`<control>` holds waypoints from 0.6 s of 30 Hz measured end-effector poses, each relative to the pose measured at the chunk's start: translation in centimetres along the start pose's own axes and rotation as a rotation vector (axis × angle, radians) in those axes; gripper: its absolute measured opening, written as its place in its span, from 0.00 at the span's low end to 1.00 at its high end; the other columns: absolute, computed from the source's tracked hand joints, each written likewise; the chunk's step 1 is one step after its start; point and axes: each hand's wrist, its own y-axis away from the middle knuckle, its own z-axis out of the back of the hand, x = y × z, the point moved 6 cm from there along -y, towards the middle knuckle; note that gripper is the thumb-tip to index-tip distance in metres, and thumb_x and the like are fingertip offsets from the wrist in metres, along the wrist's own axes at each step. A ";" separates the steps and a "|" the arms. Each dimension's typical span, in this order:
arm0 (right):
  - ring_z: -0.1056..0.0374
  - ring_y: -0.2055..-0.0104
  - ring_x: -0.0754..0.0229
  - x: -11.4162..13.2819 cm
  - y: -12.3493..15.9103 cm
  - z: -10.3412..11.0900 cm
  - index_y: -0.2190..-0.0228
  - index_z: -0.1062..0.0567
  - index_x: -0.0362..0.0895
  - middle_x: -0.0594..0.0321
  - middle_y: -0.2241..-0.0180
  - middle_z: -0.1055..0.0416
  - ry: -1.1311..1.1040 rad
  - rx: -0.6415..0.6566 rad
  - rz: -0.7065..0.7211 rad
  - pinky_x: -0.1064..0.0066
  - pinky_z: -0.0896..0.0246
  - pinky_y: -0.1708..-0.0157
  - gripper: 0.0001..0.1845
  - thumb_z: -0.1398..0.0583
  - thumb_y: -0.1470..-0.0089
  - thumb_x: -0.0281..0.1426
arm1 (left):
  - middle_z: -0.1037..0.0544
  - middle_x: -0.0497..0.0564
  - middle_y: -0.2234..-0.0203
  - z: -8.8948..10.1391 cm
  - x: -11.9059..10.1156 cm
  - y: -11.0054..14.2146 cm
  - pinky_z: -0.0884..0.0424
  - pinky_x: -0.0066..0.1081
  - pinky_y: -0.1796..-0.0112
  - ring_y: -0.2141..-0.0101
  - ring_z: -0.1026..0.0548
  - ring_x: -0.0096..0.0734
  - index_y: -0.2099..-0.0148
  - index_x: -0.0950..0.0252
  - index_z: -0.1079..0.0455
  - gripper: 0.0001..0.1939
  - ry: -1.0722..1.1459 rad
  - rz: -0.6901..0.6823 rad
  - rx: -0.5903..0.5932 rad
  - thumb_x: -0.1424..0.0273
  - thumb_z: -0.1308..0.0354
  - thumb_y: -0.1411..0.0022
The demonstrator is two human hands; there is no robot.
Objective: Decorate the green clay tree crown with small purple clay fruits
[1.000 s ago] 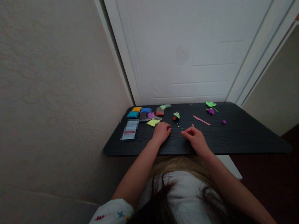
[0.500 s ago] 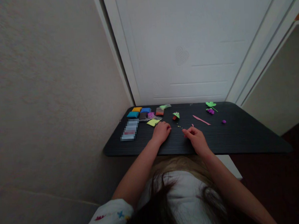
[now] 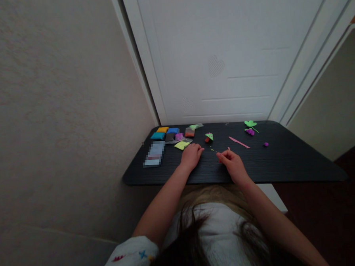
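Observation:
My left hand [image 3: 192, 157] rests on the black tabletop beside a yellow clay packet [image 3: 182, 145]. Its fingers are curled, and I see nothing in them, though their undersides are hidden. My right hand [image 3: 233, 164] is closed in a pinch around a thin pink clay tool [image 3: 228, 148], most of which the fingers cover. Tiny pale bits [image 3: 212, 150] lie between the hands, close to the right fingertips. Just beyond them stands a small clay mushroom [image 3: 209, 137] with a spotted green cap and a red-brown base.
Several coloured clay packets [image 3: 158, 136] and a blurred-out flat object [image 3: 155, 154] lie at left. A pink plastic knife [image 3: 239, 142] is right of the mushroom. Farther right are a green clay leaf shape [image 3: 250, 124], a purple clay cluster [image 3: 250, 132] and a purple ball [image 3: 266, 144].
The fingers of my left hand have shifted slightly, with the fingertips reaching a little farther right. My right hand stays in nearly the same place and pinch.

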 end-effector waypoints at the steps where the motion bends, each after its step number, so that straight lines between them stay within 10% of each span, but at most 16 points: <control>1: 0.44 0.77 0.65 0.0 0.0 0.0 0.82 0.33 0.43 0.67 0.81 0.38 -0.003 0.003 0.001 0.72 0.49 0.74 0.18 0.42 0.56 0.46 | 0.28 0.52 0.69 0.0 0.0 0.0 0.37 0.30 0.63 0.65 0.32 0.31 0.67 0.65 0.32 0.13 0.005 0.004 -0.008 0.63 0.54 0.40; 18: 0.43 0.76 0.65 0.1 0.0 0.1 0.79 0.31 0.43 0.66 0.80 0.36 0.002 -0.004 -0.006 0.72 0.48 0.74 0.18 0.42 0.57 0.46 | 0.27 0.51 0.68 -0.2 -0.3 0.1 0.37 0.31 0.60 0.63 0.32 0.32 0.65 0.63 0.29 0.09 0.017 -0.068 0.031 0.66 0.48 0.43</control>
